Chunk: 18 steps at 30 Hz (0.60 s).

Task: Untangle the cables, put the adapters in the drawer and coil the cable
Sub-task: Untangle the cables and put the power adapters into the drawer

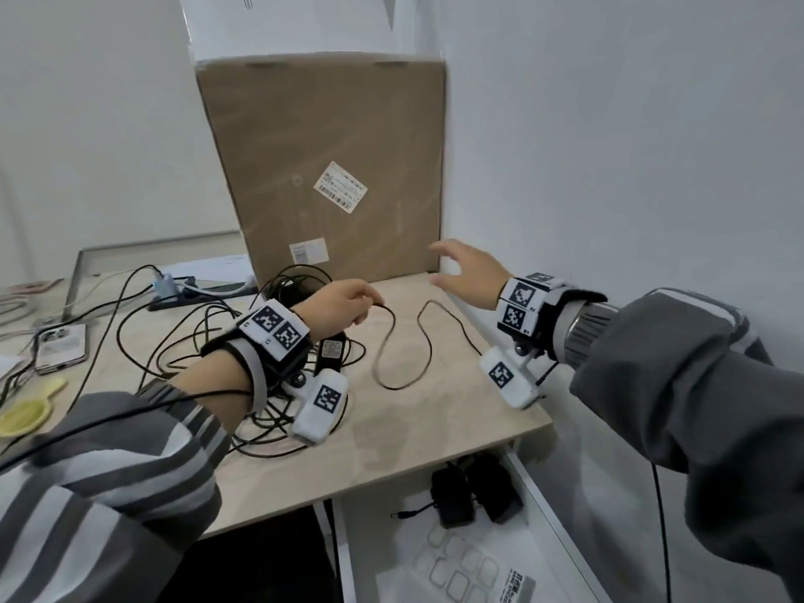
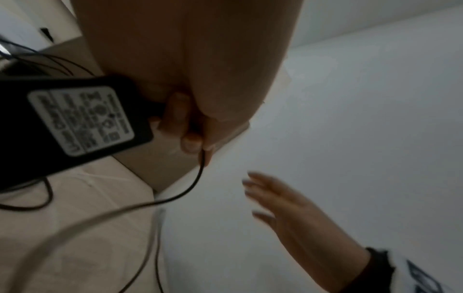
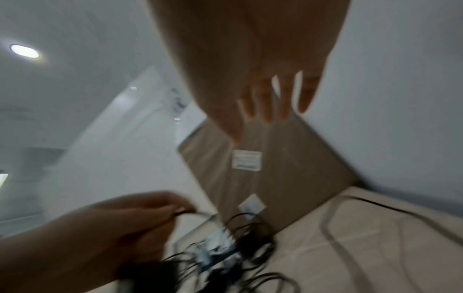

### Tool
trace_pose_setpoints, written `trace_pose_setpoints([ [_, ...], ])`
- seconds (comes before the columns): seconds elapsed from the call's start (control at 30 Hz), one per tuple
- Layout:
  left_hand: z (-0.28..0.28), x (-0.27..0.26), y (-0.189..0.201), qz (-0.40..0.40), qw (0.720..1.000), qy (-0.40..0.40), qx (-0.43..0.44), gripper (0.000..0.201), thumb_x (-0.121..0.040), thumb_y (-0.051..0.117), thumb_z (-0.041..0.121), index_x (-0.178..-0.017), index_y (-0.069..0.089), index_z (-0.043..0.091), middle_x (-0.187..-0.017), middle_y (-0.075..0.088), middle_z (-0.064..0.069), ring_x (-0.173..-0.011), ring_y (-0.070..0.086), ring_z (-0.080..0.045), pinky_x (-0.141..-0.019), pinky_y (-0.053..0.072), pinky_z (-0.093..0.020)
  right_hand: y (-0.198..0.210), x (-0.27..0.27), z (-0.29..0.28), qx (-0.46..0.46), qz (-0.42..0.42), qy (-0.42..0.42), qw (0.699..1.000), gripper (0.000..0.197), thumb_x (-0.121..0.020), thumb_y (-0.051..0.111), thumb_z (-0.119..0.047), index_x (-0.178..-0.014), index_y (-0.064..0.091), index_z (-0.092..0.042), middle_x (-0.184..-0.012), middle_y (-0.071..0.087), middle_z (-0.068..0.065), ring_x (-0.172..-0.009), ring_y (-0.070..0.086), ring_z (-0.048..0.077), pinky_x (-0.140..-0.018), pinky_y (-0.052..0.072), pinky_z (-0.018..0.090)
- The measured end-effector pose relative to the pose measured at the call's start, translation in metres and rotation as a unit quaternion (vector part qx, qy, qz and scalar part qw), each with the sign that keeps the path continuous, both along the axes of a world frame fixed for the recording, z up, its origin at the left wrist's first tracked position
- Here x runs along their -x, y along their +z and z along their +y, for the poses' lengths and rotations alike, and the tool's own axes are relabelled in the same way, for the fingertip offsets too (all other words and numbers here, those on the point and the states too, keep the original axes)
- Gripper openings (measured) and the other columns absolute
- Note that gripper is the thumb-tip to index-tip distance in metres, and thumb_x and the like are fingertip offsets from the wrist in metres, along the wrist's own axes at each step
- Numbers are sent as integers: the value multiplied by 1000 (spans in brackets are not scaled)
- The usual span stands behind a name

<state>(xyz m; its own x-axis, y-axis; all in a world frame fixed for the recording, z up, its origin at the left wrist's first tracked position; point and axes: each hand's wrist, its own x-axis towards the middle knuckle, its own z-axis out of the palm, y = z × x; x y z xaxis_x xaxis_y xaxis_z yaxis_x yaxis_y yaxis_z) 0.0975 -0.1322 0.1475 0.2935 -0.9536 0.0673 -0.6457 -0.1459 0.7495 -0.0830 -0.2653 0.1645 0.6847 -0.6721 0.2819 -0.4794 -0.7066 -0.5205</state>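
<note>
A person in a grey striped jacket works at a light wooden desk (image 1: 435, 433) in a white-walled corner. A large brown cardboard box (image 1: 330, 137) leans upright against the wall at the back of the desk and serves as the landmark here.

The left hand (image 1: 343, 309) hovers just in front of the box's lower edge. Its thumb and fingers are curled, pinching the end of a thin black cable (image 1: 393, 350). From the pinch the cable drops to the desk and snakes in loose curves toward the desk's right edge, in front of the box's right corner. The left wrist view shows the fingertips (image 2: 191, 141) closed on the cable, with a black rectangular power adapter (image 2: 67, 123) bearing a white label just beside the hand.

The right hand (image 1: 467, 274) floats in the air near the box's lower right corner, holding nothing, its fingers (image 3: 275, 99) straight and spread apart.

In front of the box's left side lies a tangled pile of black cables (image 1: 191, 341), beneath the left wrist. Further left of the box sit a power strip (image 1: 191, 293) and a phone (image 1: 61, 348).

Below the desk's front edge, well in front of the box, a white drawer (image 1: 561, 515) stands open with two black adapters (image 1: 474, 489) inside.
</note>
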Motion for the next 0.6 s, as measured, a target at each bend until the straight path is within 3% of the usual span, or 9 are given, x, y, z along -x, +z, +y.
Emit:
trace_pose_setpoints([
  [0.07,-1,12,2,31,998,-28,50,6,-96,47,9,-98,52,12,-64,56,-1,-49,38,-10,-48,31,-20,5,-14,24,-21,20,123,992,50,-92,60,-23,-139,43,-13,-142,48,3,-132,45,16,-106,32,21],
  [0.13,-1,20,5,97,988,-29,113,7,-96,51,9,-93,47,13,-61,58,0,-44,37,-7,-46,30,-19,2,-22,35,-74,61,164,982,38,-91,60,-25,-128,52,-16,-127,61,5,-119,57,18,-104,41,31],
  [0.2,-1,21,9,150,976,-22,158,10,-96,53,8,-91,45,13,-57,58,2,-43,36,-6,-44,30,-16,-3,-21,42,-152,9,166,974,16,-95,54,-22,-107,60,-14,-91,68,4,-85,65,18,-84,52,30],
  [0.27,2,18,11,156,973,-15,170,10,-95,55,12,-91,47,13,-56,59,4,-45,38,-7,-46,32,-16,-4,-17,48,-200,-72,145,966,20,-99,47,-17,-93,65,-9,-62,54,0,-56,51,9,-60,45,21],
  [0.3,3,18,10,141,976,-8,165,10,-94,57,15,-90,48,14,-58,59,4,-47,40,-8,-49,34,-17,-4,-15,51,-201,-100,136,965,25,-99,46,-17,-87,66,-9,-56,46,-1,-50,43,7,-54,41,19],
  [0.43,9,26,3,78,982,28,169,26,-91,60,36,-96,59,10,-71,58,4,-65,51,-10,-64,42,-22,8,-12,60,-219,-178,131,950,29,-100,46,-18,-78,65,-12,-53,36,-4,-47,31,6,-46,29,19],
  [0.53,13,30,-7,114,975,44,183,37,-89,58,47,-104,61,13,-94,61,5,-86,56,-8,-75,43,-20,16,-7,62,-195,-186,135,954,28,-100,46,-21,-80,65,-14,-53,35,-4,-47,28,7,-44,25,19],
  [0.6,13,30,-24,171,973,33,151,42,-88,59,48,-117,54,18,-118,59,1,-106,55,-11,-81,41,-20,21,-1,62,-187,-192,133,954,27,-101,45,-23,-87,66,-12,-53,33,-5,-44,27,6,-42,23,18],
])
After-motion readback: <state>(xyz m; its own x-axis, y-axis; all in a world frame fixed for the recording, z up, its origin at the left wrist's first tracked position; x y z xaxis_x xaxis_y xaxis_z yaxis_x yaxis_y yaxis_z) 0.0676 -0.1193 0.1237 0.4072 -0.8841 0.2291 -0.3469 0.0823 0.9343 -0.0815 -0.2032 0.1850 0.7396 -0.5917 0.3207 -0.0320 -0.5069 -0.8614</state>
